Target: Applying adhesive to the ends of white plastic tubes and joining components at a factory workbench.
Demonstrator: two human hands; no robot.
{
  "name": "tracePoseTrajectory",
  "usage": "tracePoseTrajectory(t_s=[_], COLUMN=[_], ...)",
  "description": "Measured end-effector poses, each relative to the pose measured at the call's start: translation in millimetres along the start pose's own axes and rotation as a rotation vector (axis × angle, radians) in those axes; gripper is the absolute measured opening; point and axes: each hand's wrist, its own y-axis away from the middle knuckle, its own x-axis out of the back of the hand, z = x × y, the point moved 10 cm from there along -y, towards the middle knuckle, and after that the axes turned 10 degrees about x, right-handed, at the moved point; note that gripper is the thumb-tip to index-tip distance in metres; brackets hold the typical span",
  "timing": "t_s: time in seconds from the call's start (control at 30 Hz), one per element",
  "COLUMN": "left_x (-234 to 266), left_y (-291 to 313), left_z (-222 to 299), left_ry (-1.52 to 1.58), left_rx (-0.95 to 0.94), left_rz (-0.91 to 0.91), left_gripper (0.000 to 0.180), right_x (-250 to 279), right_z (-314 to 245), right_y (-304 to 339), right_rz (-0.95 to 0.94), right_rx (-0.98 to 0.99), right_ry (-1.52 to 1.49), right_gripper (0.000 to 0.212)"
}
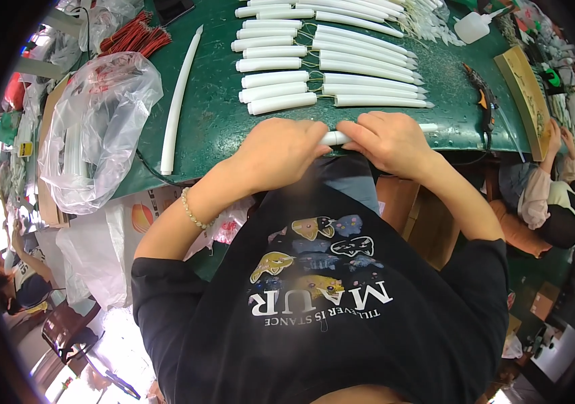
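My left hand (pixel 279 152) and my right hand (pixel 389 143) are both closed around a white taper candle (pixel 333 138), apparently an electric one, at the table's near edge. The candle lies crosswise, and its white end sticks out past my right hand. Between my hands a seam shows on its body. Just beyond them lie rows of white candle parts (pixel 375 79), short bases on the left joined by thin wires to long tapered pieces on the right. A single whole white candle (pixel 181 101) rests apart, to the left.
On the green table (pixel 213 87), a clear plastic bag of tubes (pixel 99 128) and red wires (pixel 136 37) are at left. A white bottle (pixel 473 28), a black-and-orange hand tool (pixel 482 101) and a shallow tray (pixel 524 101) are at right. Another person's sleeve (pixel 536 195) is beyond.
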Motion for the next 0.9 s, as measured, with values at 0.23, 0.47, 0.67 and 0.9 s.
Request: tracePoseTrajectory(t_s=[0.23,0.47,0.67,0.9], left_x=[6,3,15,35], left_y=[-4,-1,11,37], left_z=[-2,3,3,-2], left_ry=[0.071,0.012,0.025,0.050], left_rx=[-0.022,-0.049,-0.033,0.083], left_rz=[0.077,0.064,0.274,0.263], left_gripper=[0.024,0.024,0.023,0.019], right_x=[-7,-11,4,19], right_z=[-2,-4,-11,-15], right_y=[-2,-8,-8,-11], right_rz=[-0.045,-0.146,0.015,0.169], right_rx=[-0.034,0.022,0.041,0.070], right_ry=[-0.047,-0.047,0.063,0.063], right_gripper=[0.030,0.030,0.033,0.033])
